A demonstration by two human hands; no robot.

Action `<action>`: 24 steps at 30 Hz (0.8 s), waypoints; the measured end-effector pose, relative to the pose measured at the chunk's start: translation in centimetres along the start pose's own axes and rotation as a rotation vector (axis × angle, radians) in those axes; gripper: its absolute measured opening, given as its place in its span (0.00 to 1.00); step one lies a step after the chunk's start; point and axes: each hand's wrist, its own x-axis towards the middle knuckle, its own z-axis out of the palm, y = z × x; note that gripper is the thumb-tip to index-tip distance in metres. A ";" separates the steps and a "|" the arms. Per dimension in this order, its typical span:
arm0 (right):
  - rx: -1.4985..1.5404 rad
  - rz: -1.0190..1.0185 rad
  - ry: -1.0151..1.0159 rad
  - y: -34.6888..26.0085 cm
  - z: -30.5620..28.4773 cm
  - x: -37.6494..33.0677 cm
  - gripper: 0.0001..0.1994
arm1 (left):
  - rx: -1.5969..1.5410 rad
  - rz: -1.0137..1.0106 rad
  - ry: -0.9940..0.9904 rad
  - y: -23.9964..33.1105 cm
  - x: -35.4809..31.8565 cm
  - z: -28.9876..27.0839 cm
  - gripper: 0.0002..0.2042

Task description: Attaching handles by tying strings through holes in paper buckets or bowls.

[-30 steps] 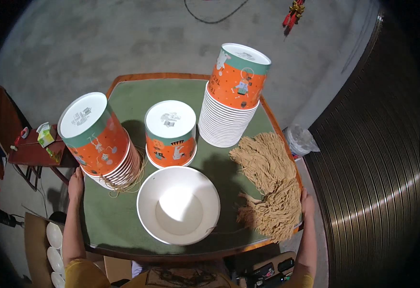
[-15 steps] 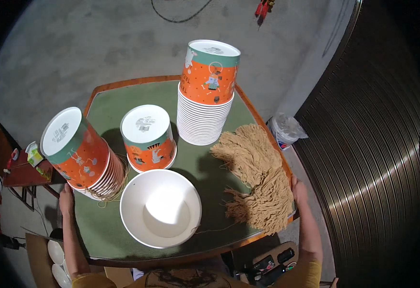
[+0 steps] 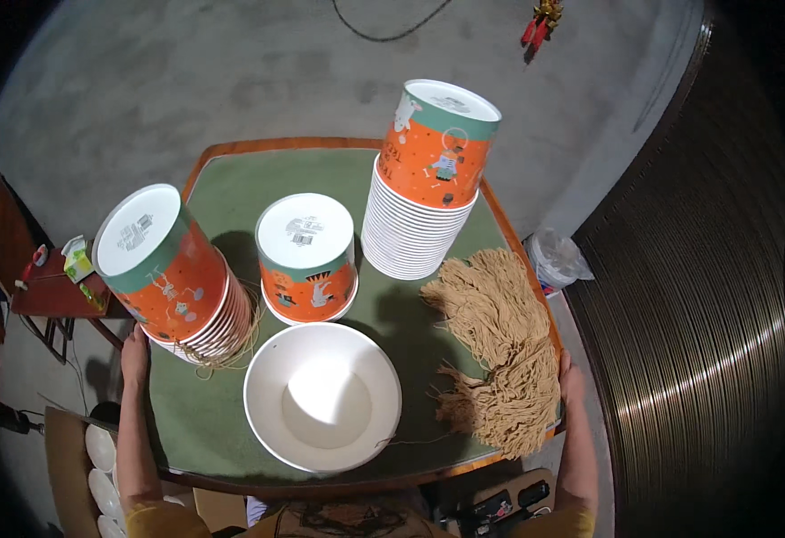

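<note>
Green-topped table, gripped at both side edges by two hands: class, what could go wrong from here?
1. The tall stack of orange cups leans and may topple if the table is jolted.
2. The tilted left stack sits near the left hand and the edge; it could slide off.
3. The tan string bundle overhangs the rim by the right hand.

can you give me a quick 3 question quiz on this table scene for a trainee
1. True or false: the white bowl stands upright with its opening up.
2. Which thing lies nearest the right hand? A) bundle of tan strings B) tall stack of cups C) single upturned cup
3. What does the left hand grip?

Key:
1. True
2. A
3. The left edge of the green-topped table, beside the leaning stack of cups.
</note>
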 end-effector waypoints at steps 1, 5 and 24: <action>-0.010 0.011 0.002 -0.4 -0.2 -0.5 0.40 | -0.102 -0.025 -0.006 0.5 -0.2 -0.1 0.33; -0.056 0.072 0.016 -1.5 -0.4 -1.0 0.40 | -0.084 -0.035 0.000 -0.2 0.3 -0.5 0.34; 0.052 0.038 0.024 -1.2 0.3 -0.1 0.35 | -0.531 -0.100 -0.089 -9.4 7.5 1.4 0.28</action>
